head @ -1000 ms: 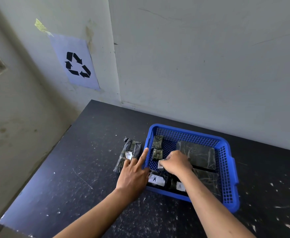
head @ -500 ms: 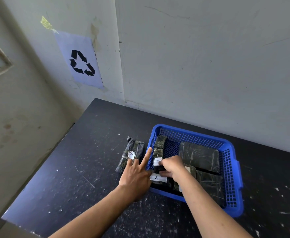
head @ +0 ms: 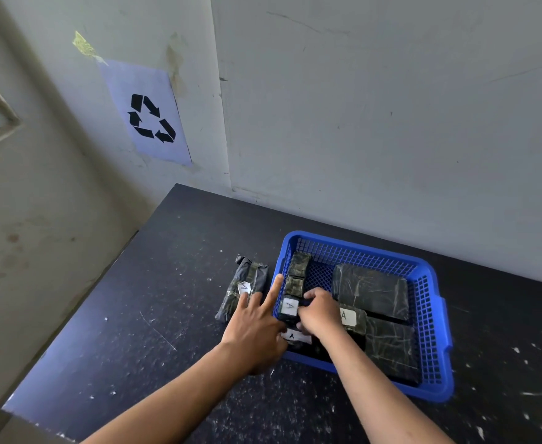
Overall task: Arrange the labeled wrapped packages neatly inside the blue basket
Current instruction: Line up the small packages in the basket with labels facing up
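A blue basket [head: 429, 318] stands on a black table and holds several dark wrapped packages. Two large flat packages [head: 370, 291] lie along its right side. A row of small ones [head: 298, 267] lines the left wall. My right hand [head: 319, 314] is inside the basket, fingers closed on a small package with a white "A" label [head: 288, 307]. My left hand [head: 256, 325] rests on the basket's left rim, fingers spread, one finger pointing up along the wall. Another wrapped labeled package [head: 247, 288] lies on the table just left of the basket.
The table [head: 154, 315] sits in a wall corner. Its left edge drops off close by. A paper with a recycling symbol [head: 149, 118] hangs on the wall above. White specks mark the tabletop.
My right hand has drawn a small labeled package toward the left wall of the basket. A labeled package beside my wrist has come into view. My left hand has stayed on the rim.
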Motion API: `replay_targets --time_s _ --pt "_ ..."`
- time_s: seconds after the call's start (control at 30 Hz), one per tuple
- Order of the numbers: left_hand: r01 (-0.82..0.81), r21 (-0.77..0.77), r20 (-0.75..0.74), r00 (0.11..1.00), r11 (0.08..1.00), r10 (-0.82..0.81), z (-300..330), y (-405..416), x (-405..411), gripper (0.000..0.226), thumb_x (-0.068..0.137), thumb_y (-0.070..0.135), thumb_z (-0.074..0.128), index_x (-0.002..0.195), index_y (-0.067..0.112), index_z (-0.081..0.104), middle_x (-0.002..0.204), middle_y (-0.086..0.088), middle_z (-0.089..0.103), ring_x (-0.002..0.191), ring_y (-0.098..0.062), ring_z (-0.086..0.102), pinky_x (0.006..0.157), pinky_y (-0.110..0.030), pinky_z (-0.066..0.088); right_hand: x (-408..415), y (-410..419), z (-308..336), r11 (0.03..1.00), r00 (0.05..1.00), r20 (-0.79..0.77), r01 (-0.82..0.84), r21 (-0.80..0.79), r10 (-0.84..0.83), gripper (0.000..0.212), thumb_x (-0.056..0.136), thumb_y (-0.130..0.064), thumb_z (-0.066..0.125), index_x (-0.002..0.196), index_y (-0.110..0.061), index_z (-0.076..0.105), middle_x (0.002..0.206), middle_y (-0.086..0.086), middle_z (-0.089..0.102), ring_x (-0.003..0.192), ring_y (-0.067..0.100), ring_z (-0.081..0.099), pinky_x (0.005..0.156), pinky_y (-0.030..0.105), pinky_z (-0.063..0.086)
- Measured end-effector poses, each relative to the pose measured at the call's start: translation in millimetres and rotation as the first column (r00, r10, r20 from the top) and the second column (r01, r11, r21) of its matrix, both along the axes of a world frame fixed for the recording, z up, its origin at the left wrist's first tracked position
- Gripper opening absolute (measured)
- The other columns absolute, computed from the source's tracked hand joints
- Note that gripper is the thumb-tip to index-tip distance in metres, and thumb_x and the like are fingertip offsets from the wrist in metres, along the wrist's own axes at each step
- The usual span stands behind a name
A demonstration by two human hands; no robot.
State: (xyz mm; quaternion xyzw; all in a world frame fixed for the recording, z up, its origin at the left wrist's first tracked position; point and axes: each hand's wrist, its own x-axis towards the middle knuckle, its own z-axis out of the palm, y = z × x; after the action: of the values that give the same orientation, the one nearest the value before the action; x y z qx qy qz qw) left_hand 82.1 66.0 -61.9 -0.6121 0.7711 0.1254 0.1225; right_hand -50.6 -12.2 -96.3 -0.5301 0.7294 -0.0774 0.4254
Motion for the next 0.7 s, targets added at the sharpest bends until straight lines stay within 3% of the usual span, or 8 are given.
replay_targets --time_s 0.07,0.17,0.23,0.3,0.43,0.53,0.7 --pt "0.021 0.006 -0.043 0.999 1.000 -0.021 2 2 -2 0.050 0.094 0.052 0.028 0.114 0.034 0.069 0.160 -0.009 -0.028 0.146 -0.033 0.003 0.118 -0.057 0.007 -3 1 -1 1.000 0.998 0.058 0.010 0.007 -0.010 0.029 0.087 0.000 0.060 0.111 -0.016 0.056 0.089 0.012 0.069 0.075 0.030 0.072 0.068 0.047 0.061" --pt "0.061 0.040 -0.057 0.997 0.997 -0.058 0 9 -3 0.060 0.099 0.059 0.017 0.119 0.034 0.067 0.160 -0.009 -0.024 0.147 -0.037 -0.017 0.118 -0.057 -0.005 -4 5 -3 0.988 0.990 -0.056 -0.130 -0.079 0.126 0.034 0.085 -0.007 0.067 0.117 -0.019 0.061 0.086 0.000 0.065 0.073 0.020 0.065 0.056 0.028 0.047" --pt "0.055 0.046 -0.062 0.997 0.997 -0.052 -1 11 -2 0.061 0.099 0.061 0.012 0.130 0.038 0.059 0.160 -0.008 -0.026 0.146 -0.036 -0.021 0.118 -0.056 -0.010 -8 5 2 0.973 0.976 -0.122 -0.193 -0.126 0.177 0.031 0.083 -0.012 0.071 0.112 -0.019 0.065 0.085 -0.003 0.064 0.073 0.017 0.062 0.057 0.027 0.042" --pt "0.056 0.050 -0.058 0.997 0.997 -0.054 -1 12 -1 0.060 0.099 0.062 0.010 0.135 0.042 0.053 0.159 -0.007 -0.027 0.146 -0.036 -0.022 0.118 -0.055 -0.012 -16 3 9 0.959 0.953 -0.175 -0.266 -0.099 0.247 0.029 0.077 -0.015 0.076 0.104 -0.022 0.067 0.087 -0.001 0.068 0.076 0.018 0.064 0.059 0.028 0.048" --pt "0.055 0.014 -0.058 0.997 0.998 -0.054 -5 14 -1 0.059 0.099 0.063 0.010 0.133 0.044 0.054 0.160 -0.006 -0.026 0.146 -0.036 -0.021 0.118 -0.054 -0.013 -25 4 22 0.838 0.820 -0.186 -0.507 0.200 0.541 0.035 0.074 -0.023 0.085 0.104 -0.025 0.067 0.096 0.001 0.069 0.077 0.020 0.072 0.065 0.036 0.062" --pt "0.034 -0.042 -0.095 0.995 0.999 -0.038 -7 18 0 0.060 0.098 0.065 0.010 0.130 0.045 0.057 0.163 -0.005 -0.018 0.148 -0.034 -0.016 0.117 -0.050 -0.016 -29 3 23 0.807 0.786 -0.190 -0.557 0.195 0.588 0.042 0.075 -0.024 0.085 0.112 -0.024 0.066 0.103 0.001 0.066 0.079 0.020 0.071 0.065 0.036 0.063" --pt "0.042 -0.079 -0.113 0.992 0.996 -0.050 -6 21 3 0.057 0.099 0.063 0.012 0.129 0.045 0.058 0.166 -0.004 -0.003 0.149 -0.033 -0.009 0.119 -0.049 -0.012 -29 3 22 0.811 0.810 -0.109 -0.549 0.202 0.576 0.045 0.074 -0.023 0.086 0.114 -0.019 0.065 0.103 0.004 0.067 0.080 0.022 0.071 0.065 0.037 0.063"
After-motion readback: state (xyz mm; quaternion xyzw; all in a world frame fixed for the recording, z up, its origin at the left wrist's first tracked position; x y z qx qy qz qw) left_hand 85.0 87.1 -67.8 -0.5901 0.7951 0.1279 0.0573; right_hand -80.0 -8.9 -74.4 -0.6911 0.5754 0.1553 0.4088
